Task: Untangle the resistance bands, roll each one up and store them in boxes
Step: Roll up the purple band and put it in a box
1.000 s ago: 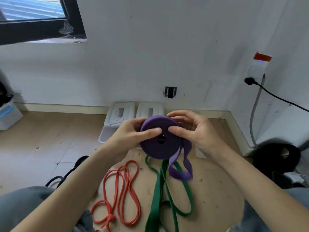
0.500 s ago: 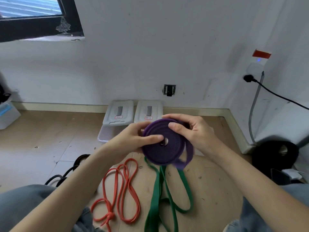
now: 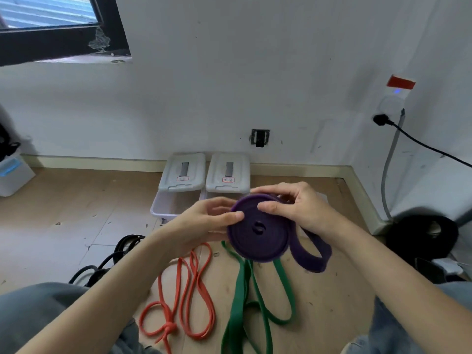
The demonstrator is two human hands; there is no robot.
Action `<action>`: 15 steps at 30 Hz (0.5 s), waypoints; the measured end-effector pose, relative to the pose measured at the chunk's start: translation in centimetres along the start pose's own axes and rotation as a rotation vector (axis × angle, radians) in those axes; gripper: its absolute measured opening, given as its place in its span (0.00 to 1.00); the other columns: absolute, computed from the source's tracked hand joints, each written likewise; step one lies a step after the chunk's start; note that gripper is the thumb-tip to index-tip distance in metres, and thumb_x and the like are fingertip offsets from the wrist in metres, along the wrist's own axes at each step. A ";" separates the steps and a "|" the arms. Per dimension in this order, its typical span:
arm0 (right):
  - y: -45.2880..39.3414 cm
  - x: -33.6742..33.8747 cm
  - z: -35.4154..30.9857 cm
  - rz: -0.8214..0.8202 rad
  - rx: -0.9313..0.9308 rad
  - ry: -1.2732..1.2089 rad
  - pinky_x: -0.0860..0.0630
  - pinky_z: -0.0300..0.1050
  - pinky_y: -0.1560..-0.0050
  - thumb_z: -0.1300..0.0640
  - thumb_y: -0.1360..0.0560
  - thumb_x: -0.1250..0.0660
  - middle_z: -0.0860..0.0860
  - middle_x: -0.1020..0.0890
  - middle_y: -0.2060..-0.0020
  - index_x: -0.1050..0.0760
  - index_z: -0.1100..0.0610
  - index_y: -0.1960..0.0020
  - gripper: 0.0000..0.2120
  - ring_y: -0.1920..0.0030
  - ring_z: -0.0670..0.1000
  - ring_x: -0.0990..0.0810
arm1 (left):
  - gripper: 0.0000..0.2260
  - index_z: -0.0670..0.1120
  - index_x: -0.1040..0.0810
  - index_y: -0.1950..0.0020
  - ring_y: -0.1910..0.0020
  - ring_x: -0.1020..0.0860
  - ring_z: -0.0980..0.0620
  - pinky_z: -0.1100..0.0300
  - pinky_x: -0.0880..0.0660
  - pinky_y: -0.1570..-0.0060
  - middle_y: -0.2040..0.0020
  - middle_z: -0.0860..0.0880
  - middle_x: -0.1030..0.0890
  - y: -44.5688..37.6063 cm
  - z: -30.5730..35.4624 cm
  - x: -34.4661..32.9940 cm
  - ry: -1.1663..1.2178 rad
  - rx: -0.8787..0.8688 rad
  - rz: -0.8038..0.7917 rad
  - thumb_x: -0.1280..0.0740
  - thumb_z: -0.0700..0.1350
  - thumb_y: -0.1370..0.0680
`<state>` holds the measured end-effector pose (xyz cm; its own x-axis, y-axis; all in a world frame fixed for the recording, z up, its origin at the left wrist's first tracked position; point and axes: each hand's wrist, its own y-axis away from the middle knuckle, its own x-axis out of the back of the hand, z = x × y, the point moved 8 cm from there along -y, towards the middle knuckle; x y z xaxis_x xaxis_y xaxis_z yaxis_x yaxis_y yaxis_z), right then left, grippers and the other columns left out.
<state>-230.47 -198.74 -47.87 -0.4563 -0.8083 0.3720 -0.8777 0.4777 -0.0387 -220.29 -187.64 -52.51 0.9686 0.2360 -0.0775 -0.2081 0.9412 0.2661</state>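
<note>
A purple resistance band (image 3: pixel 258 235) is wound into a flat coil in front of me, with a short loose loop hanging off its right side. My left hand (image 3: pixel 204 223) grips the coil's left edge, thumb on its face. My right hand (image 3: pixel 298 208) holds the coil's top right, thumb pressed on the face. On the floor below lie an orange band (image 3: pixel 189 290) with a knot in it, a green band (image 3: pixel 255 297) and a black band (image 3: pixel 112 259). Two white boxes (image 3: pixel 166 208) stand open by the wall, their lids (image 3: pixel 227 172) leaning behind them.
A white wall and baseboard run behind the boxes. A black cable (image 3: pixel 424 146) hangs from a wall socket at the right, above a black round object (image 3: pixel 421 238) on the floor. A white bin (image 3: pixel 12 175) sits at the far left. My knees frame the bottom corners.
The coil has turned and grown, taking in more of the loose purple tail. The remaining loop now hangs to the coil's right instead of below it. Both hands dropped slightly.
</note>
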 end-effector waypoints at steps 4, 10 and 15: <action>0.7 -1.0 0.1 -0.015 0.000 -0.037 0.20 0.44 0.51 0.53 0.31 0.28 0.49 0.16 0.52 0.19 0.48 0.48 0.11 0.52 0.47 0.18 | 0.20 0.49 0.25 0.41 0.51 0.18 0.49 0.60 0.21 0.61 0.50 0.49 0.16 0.2 0.4 -0.8 -0.099 -0.054 -0.042 0.28 0.48 0.32; 0.0 -1.0 1.4 0.094 -0.077 -0.176 0.20 0.49 0.47 0.56 0.32 0.27 0.53 0.17 0.52 0.21 0.47 0.51 0.11 0.50 0.52 0.18 | 0.24 0.44 0.22 0.43 0.58 0.16 0.49 0.60 0.21 0.66 0.55 0.48 0.15 0.5 0.7 1.7 0.012 -0.090 0.224 0.27 0.51 0.36; -0.2 -1.4 3.0 0.065 -0.222 -0.148 0.19 0.50 0.53 0.53 0.31 0.27 0.58 0.17 0.53 0.25 0.56 0.47 0.16 0.55 0.55 0.16 | 0.22 0.43 0.23 0.42 0.57 0.16 0.49 0.62 0.21 0.64 0.54 0.47 0.15 0.5 -0.8 1.6 0.048 0.018 0.177 0.27 0.48 0.34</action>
<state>-230.11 -198.79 -51.18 -0.5412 -0.8075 0.2347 -0.7998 0.5805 0.1528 -218.90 -186.59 -53.23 0.9093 0.4096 -0.0736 -0.3722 0.8795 0.2967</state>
